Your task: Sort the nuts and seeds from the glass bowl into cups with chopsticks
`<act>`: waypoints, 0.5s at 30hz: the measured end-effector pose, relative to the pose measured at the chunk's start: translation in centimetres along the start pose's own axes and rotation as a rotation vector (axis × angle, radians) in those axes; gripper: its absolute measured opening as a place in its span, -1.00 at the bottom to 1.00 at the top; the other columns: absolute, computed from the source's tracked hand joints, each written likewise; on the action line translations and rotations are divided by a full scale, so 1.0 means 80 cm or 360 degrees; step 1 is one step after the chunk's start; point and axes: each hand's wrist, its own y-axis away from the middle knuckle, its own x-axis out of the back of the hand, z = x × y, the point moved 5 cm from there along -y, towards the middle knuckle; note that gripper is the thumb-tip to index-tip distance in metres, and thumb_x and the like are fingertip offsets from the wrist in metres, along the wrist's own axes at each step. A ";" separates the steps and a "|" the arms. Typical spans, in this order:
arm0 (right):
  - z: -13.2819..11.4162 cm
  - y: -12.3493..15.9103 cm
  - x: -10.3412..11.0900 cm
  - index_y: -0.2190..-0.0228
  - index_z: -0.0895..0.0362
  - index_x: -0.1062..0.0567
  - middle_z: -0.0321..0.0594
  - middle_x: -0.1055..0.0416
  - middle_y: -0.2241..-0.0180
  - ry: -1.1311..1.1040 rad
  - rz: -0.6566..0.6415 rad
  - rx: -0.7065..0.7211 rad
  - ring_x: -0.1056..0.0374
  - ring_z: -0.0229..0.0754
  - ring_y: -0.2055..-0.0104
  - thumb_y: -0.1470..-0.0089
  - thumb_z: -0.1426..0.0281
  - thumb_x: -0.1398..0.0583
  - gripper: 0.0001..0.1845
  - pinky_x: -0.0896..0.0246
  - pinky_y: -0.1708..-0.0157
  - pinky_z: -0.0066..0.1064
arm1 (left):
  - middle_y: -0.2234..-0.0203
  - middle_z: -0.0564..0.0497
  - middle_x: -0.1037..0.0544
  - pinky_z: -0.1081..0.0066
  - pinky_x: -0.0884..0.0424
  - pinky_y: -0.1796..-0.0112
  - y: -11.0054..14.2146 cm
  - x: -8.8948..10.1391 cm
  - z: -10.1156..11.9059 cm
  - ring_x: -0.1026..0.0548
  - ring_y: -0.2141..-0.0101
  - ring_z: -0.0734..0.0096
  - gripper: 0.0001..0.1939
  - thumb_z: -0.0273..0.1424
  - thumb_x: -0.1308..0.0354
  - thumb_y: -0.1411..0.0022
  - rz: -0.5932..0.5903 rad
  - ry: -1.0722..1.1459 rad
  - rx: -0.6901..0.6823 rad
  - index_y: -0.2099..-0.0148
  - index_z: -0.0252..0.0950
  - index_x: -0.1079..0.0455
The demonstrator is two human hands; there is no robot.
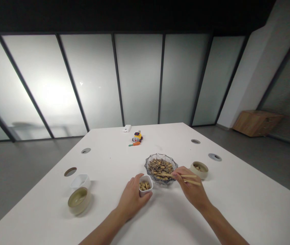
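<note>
My left hand (132,196) is closed round a small white square bowl (149,190) on the table, thumb at the near side and fingers at the far side. Peanuts (144,185) lie in that bowl. In my right hand (192,189) is a pair of wooden chopsticks (192,180), their tips dipping into the glass bowl (147,170) just beyond. A mix of dark striped seeds and peanuts (161,166) fills the glass bowl. Whether the tips pinch a piece is too small to tell.
A greenish ceramic bowl (204,174) with some pieces inside stands right of the glass bowl. At left are another greenish bowl (80,206) and a white bowl (81,181). Farther back lie a toy carrot (135,144), a yellow toy vehicle (137,137) and a white box (126,128). The white table (109,149) has several cable holes.
</note>
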 end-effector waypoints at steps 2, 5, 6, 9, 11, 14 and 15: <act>0.000 0.000 0.000 0.39 0.06 -0.60 -0.16 -0.55 0.35 0.0003 -0.0006 0.0009 -0.49 -0.11 0.30 -0.36 0.09 -0.17 -0.59 -0.44 0.23 -0.30 | -0.07 -0.11 -0.53 0.18 -0.34 -0.16 0.000 0.000 0.001 -0.47 -0.10 0.04 -0.36 -0.25 -0.28 -0.15 -0.0007 -0.0002 -0.0009 -0.28 -0.18 -0.28; -0.001 -0.001 0.000 0.39 0.06 -0.61 -0.16 -0.55 0.36 -0.0035 -0.0015 0.0030 -0.49 -0.11 0.30 -0.35 0.09 -0.18 -0.61 -0.43 0.23 -0.30 | -0.07 -0.11 -0.53 0.18 -0.33 -0.16 0.000 0.000 0.002 -0.47 -0.10 0.04 -0.35 -0.25 -0.27 -0.15 -0.0010 0.0005 -0.0005 -0.27 -0.19 -0.28; -0.002 0.000 -0.001 0.38 0.06 -0.61 -0.16 -0.55 0.36 -0.0055 -0.0025 0.0036 -0.48 -0.11 0.30 -0.35 0.09 -0.19 -0.61 -0.43 0.23 -0.30 | -0.07 -0.12 -0.53 0.18 -0.33 -0.16 0.000 0.001 0.002 -0.47 -0.10 0.04 -0.35 -0.25 -0.27 -0.15 -0.0010 0.0008 0.0001 -0.27 -0.20 -0.28; -0.003 0.000 -0.004 0.37 0.07 -0.61 -0.15 -0.56 0.35 -0.0102 -0.0070 0.0047 -0.48 -0.09 0.29 -0.34 0.10 -0.20 -0.63 -0.43 0.25 -0.29 | -0.08 -0.12 -0.53 0.18 -0.33 -0.17 0.000 0.003 0.005 -0.48 -0.11 0.04 -0.35 -0.25 -0.27 -0.16 -0.0012 0.0008 0.0018 -0.27 -0.20 -0.28; -0.004 0.001 -0.006 0.36 0.07 -0.61 -0.14 -0.57 0.35 -0.0126 -0.0103 0.0048 -0.48 -0.08 0.27 -0.33 0.10 -0.22 -0.64 -0.43 0.27 -0.29 | -0.08 -0.12 -0.53 0.18 -0.33 -0.17 0.000 0.004 0.006 -0.48 -0.11 0.03 -0.35 -0.24 -0.28 -0.16 -0.0013 0.0006 0.0022 -0.28 -0.18 -0.28; -0.006 0.002 -0.008 0.35 0.07 -0.62 -0.14 -0.58 0.33 -0.0157 -0.0141 0.0049 -0.49 -0.08 0.26 -0.32 0.12 -0.23 -0.67 -0.43 0.26 -0.29 | -0.09 -0.13 -0.53 0.17 -0.33 -0.18 0.000 0.004 0.006 -0.47 -0.12 0.02 -0.35 -0.25 -0.28 -0.15 -0.0013 0.0009 0.0018 -0.28 -0.19 -0.28; -0.006 0.002 -0.008 0.34 0.07 -0.62 -0.15 -0.58 0.33 -0.0166 -0.0154 0.0049 -0.49 -0.08 0.25 -0.32 0.12 -0.24 -0.68 -0.43 0.25 -0.29 | -0.09 -0.14 -0.53 0.17 -0.33 -0.18 0.000 0.004 0.006 -0.47 -0.12 0.02 -0.35 -0.25 -0.28 -0.15 -0.0010 0.0012 0.0016 -0.28 -0.19 -0.28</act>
